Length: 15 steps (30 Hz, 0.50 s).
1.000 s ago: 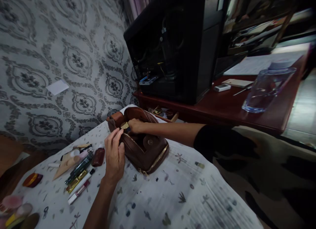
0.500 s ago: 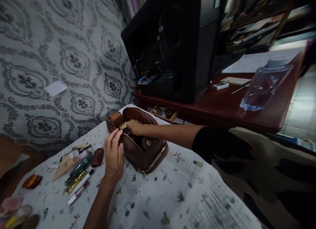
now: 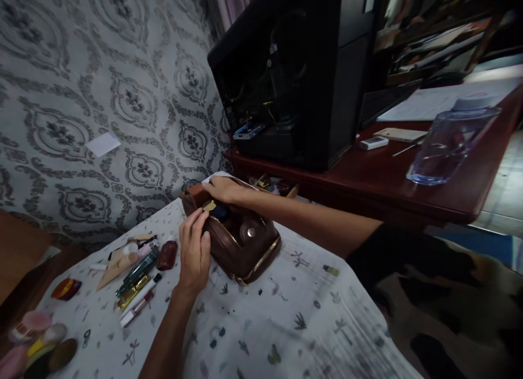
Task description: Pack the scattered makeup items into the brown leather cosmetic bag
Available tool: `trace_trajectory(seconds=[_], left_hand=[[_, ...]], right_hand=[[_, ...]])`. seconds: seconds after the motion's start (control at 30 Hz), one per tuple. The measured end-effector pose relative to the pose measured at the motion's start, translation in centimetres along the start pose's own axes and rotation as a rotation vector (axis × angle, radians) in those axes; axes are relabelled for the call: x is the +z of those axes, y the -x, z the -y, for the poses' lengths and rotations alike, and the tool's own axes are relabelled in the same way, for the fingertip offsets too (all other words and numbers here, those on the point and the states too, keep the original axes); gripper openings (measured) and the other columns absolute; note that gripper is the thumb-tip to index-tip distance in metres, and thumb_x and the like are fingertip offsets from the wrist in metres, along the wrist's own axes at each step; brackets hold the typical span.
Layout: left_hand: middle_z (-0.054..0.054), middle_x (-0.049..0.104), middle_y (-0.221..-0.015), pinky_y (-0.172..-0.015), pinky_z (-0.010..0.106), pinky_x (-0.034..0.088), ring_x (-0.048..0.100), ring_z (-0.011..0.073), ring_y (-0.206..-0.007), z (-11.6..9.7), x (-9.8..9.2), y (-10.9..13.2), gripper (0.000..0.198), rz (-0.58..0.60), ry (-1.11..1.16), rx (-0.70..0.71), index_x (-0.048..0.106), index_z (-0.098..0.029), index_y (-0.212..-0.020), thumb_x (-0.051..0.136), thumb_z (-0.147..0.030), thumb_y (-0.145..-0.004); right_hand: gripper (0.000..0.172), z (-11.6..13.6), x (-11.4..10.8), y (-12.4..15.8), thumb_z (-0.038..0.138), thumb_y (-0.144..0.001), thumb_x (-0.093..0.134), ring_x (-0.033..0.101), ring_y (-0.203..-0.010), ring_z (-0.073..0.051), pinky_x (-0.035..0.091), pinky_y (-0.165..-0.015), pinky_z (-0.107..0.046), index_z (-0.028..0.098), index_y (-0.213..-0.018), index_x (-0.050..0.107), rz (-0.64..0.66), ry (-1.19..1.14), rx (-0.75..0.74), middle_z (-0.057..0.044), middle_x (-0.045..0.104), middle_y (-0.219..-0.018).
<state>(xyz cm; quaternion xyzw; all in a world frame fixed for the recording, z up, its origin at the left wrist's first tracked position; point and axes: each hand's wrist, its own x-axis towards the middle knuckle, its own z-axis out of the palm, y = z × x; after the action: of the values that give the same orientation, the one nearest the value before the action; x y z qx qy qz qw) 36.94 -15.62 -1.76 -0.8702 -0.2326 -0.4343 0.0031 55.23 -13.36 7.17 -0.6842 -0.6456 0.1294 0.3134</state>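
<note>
A brown leather bag with gold zips stands unzipped on the patterned cloth. My left hand holds the bag's near-left rim, fingertips at the opening and thumb on the outer side. Across the opening reaches my right hand, its fingers closed over the far edge of the bag beside the orange-brown strip; the fingertips are partly hidden. Inside the mouth, between both hands, lies a dark item with a gold top. A round metal snap shows on a flap.
Left of the bag lie a dark red bottle, a green tube, a gold tube and other cosmetics. A small round jar and makeup sponges sit farther left. Behind stands a red-brown desk with a black computer case and water bottle.
My right hand has come up out of the bag's opening to its far edge, leaving the gold-topped item inside. My left hand stays at the near rim. The view has shifted slightly.
</note>
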Motion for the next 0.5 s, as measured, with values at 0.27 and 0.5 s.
trace_trajectory(seconds=[0.27,0.5], left_hand=[[0.012,0.047,-0.147,-0.118,0.047,0.033,0.04,0.0235,-0.139,0.2,-0.2,-0.4,0.042,0.044,0.006,0.022,0.043,-0.024,-0.147,0.032,-0.029,-0.106],[0.012,0.043,-0.156,-0.123,0.046,0.029,0.032,0.0227,-0.149,0.6,-1.8,1.1,0.046,0.123,-0.045,0.01,0.038,-0.024,-0.15,0.032,-0.038,-0.107]], right_hand=[[0.029,0.1,-1.5,7.5,0.026,-0.102,0.041,0.063,-0.09,-0.018,0.049,-0.085,-0.03,0.014,-0.093,0.066,-0.388,-0.335,-0.536,-0.007,0.069,-0.093],[0.024,-2.5,4.3,14.0,0.018,-0.099,0.044,0.067,-0.102,-0.023,0.048,-0.102,-0.047,0.021,-0.107,0.067,-0.272,-0.031,-0.923,-0.01,0.072,-0.111]])
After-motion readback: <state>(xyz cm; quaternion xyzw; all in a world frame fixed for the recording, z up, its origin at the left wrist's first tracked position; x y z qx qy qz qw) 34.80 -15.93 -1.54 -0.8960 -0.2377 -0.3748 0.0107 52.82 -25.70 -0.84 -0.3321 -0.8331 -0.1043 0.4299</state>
